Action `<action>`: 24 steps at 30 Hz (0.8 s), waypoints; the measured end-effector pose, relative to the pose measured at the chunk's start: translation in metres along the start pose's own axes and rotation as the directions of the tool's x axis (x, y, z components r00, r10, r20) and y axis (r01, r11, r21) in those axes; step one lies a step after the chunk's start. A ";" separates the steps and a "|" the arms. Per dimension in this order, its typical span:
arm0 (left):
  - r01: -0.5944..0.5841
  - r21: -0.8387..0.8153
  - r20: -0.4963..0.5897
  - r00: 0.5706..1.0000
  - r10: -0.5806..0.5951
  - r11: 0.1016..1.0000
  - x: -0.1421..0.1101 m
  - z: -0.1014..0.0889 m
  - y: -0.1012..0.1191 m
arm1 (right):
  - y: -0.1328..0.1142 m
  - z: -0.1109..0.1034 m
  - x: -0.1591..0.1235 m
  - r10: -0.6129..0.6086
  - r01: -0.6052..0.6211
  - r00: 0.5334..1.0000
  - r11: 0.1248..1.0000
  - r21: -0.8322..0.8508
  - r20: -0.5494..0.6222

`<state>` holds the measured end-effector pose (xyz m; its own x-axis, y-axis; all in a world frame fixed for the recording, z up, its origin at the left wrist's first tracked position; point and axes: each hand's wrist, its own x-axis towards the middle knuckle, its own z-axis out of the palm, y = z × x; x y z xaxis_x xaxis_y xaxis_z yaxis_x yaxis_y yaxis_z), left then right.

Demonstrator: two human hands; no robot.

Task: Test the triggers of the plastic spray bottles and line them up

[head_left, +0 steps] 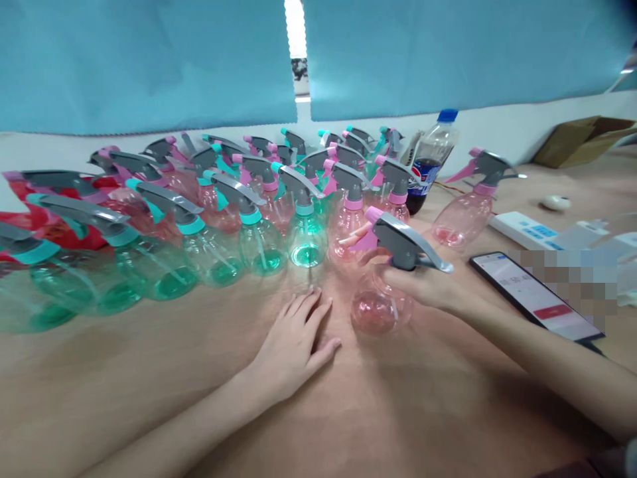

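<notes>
My right hand (pixel 423 285) is wrapped around the neck of a pink spray bottle (pixel 381 305) with a grey trigger head, which stands upright on the tan table (pixel 199 385). My left hand (pixel 293 342) lies flat on the table just left of that bottle, fingers stretched out and holding nothing. Right behind both hands stand several green spray bottles (pixel 259 242) and other pink spray bottles (pixel 348 226), all with grey trigger heads.
A cola bottle (pixel 428 166) with a blue cap stands behind the pink ones. One pink spray bottle (pixel 465 212) stands apart at the right. A phone (pixel 535 295) lies beside my right forearm. A white device (pixel 527 229) and a cardboard box (pixel 580 139) are farther right.
</notes>
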<state>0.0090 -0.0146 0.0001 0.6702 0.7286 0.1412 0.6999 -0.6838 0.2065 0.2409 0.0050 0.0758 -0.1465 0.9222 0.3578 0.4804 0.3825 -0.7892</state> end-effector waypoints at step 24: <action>-0.015 0.025 -0.001 1.000 0.015 1.000 0.000 0.001 -0.001 | 0.016 0.004 0.001 -0.045 0.042 0.996 0.998 0.045 0.081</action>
<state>0.0088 -0.0141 -0.0014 0.6805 0.7183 0.1448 0.6956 -0.6954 0.1804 0.2449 0.0122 0.0619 -0.2379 0.9055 0.3514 0.4342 0.4228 -0.7955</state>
